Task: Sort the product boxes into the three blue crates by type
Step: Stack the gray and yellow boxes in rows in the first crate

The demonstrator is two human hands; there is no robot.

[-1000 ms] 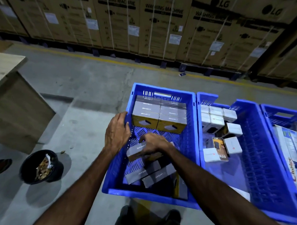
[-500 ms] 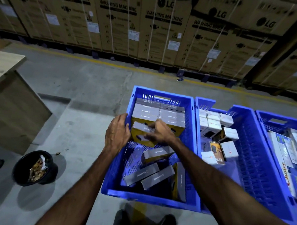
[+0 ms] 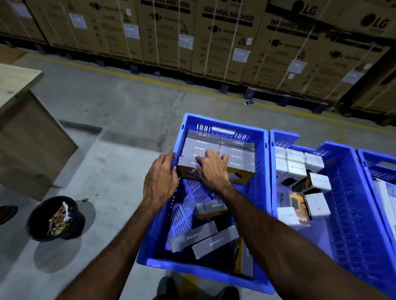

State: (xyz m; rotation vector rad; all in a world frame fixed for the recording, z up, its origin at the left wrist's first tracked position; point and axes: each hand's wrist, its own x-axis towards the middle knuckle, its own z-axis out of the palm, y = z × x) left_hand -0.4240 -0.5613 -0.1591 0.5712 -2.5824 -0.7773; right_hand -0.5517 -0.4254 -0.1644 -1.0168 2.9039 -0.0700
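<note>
Dim concrete floor (image 3: 117,114), stacked washing-machine cartons (image 3: 220,37) behind, perhaps a wooden table (image 3: 11,82) left.

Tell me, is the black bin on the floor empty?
Not empty: the black bin holds crumpled wrappers or paper scraps, visible through its open top.
</note>
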